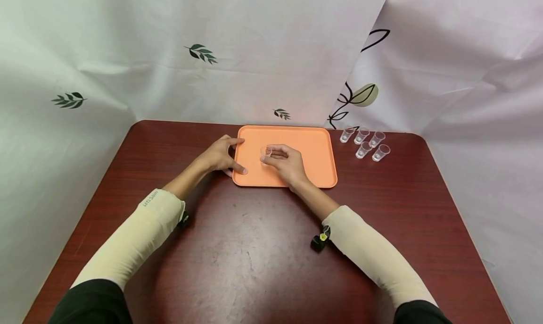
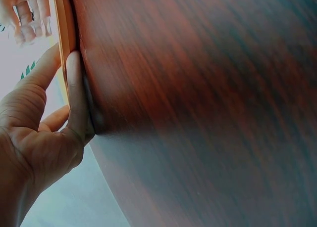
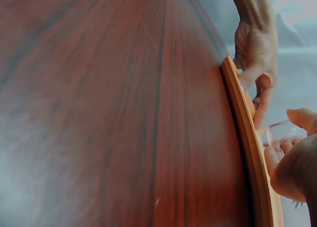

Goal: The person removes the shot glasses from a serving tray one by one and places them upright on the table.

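An orange rectangular tray (image 1: 316,154) lies near the far edge of the table. My left hand (image 1: 219,154) grips its left end; in the left wrist view the fingers and thumb lie on both sides of the tray's rim (image 2: 65,24). Over the left half of the tray, my right hand (image 1: 289,166) pinches a small clear plastic cup (image 1: 266,152) between thumb and fingers. The cup (image 3: 283,130) looks upright in the right wrist view, close to the tray surface; whether its base touches the tray I cannot tell.
Several matching clear cups (image 1: 364,149) stand in a loose cluster right of the tray. The dark red wooden table (image 1: 237,248) ends at a white patterned curtain (image 1: 237,88) behind the tray. Black wrist devices (image 1: 319,241) hang by the sleeves.
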A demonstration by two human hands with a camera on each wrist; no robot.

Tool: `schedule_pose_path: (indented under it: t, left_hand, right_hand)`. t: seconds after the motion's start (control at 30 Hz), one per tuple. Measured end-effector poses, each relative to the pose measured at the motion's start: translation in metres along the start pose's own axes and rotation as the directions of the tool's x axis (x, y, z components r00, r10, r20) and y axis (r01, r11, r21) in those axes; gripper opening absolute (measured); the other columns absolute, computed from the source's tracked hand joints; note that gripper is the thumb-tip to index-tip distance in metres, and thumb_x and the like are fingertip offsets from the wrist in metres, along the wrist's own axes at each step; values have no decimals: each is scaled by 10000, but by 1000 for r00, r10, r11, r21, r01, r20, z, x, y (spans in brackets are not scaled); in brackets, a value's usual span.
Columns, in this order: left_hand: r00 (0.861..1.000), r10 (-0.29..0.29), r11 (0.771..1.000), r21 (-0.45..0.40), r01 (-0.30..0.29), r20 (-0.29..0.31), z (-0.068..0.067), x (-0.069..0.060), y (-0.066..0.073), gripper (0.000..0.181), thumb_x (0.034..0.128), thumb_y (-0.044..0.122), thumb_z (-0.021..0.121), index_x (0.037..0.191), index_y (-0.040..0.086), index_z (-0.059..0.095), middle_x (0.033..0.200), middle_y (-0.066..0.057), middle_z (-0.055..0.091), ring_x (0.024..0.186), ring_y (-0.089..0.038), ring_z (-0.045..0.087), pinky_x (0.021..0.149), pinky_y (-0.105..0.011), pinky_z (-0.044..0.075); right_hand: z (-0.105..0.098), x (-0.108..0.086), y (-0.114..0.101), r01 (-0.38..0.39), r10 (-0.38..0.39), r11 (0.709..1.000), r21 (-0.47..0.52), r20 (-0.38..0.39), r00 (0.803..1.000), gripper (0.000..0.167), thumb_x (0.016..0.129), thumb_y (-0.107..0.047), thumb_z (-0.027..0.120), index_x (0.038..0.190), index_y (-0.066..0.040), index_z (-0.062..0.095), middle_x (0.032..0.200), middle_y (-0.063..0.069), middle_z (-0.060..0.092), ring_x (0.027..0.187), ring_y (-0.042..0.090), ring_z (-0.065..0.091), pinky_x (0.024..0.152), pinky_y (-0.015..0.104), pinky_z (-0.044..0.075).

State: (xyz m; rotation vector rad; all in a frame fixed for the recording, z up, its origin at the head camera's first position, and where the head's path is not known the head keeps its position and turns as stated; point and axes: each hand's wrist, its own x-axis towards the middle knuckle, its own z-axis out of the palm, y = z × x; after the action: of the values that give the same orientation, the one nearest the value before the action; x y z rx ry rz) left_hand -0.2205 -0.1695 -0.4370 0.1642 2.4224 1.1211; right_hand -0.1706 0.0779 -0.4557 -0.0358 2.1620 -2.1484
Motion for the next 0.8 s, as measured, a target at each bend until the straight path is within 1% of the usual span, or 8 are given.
schedule_pose_path:
  t: [0.23,0.43,0.5,0.63,0.7,0.8]
  left_hand:
    - [1000,4,1000,-15,-4,-4,1,0,-1,1148,789,37,1039,1755,120,423,1572,-205,390,896,-310,713,647,-387,748]
    - [1000,22,1000,-16,-22,-6,2,0,0,1153,781,27,1040,1753,108,424,1572,-210,397,955,-327,699,641,-385,746]
    - [1000,25,1000,-14,-25,-6,2,0,0,1152,785,28,1038,1754,106,421,1571,-212,398,950,-326,700,640,-385,746]
    - [1000,21,1000,-11,-21,-2,1,-2,0,1143,801,35,1030,1758,102,410,1575,-222,392,887,-317,712,636,-387,745]
    - [1000,20,1000,-8,-20,-1,1,-2,0,1138,806,40,1028,1759,100,408,1581,-225,388,857,-308,713,634,-387,744]
    - [1000,21,1000,-7,-21,-2,1,-2,0,1140,805,40,1029,1759,106,410,1580,-221,393,841,-300,711,639,-383,744]
  right_hand:
    - [-15,-6,1,-30,31,999,41,-30,999,383,939,-4,889,1308,30,792,1240,171,814,1072,128,766,898,214,714]
    - [-30,-10,3,-33,35,999,27,-64,997,396,940,-17,892,1321,18,790,1248,145,822,1077,97,760,914,187,700]
    - [-35,-12,4,-31,33,999,27,-70,997,399,939,-17,894,1322,23,788,1259,161,820,1078,94,760,915,182,697]
    - [-43,-13,5,-29,30,999,28,-71,997,410,938,-16,895,1330,33,784,1285,199,812,1072,82,764,920,185,698]
    - [-47,-14,5,-31,33,999,26,-77,997,411,938,-16,895,1330,33,784,1269,184,817,1065,76,767,920,186,699]
    - [-54,-15,5,-37,40,999,33,-93,995,414,938,-14,895,1334,33,782,1193,92,834,1056,67,768,918,186,700]
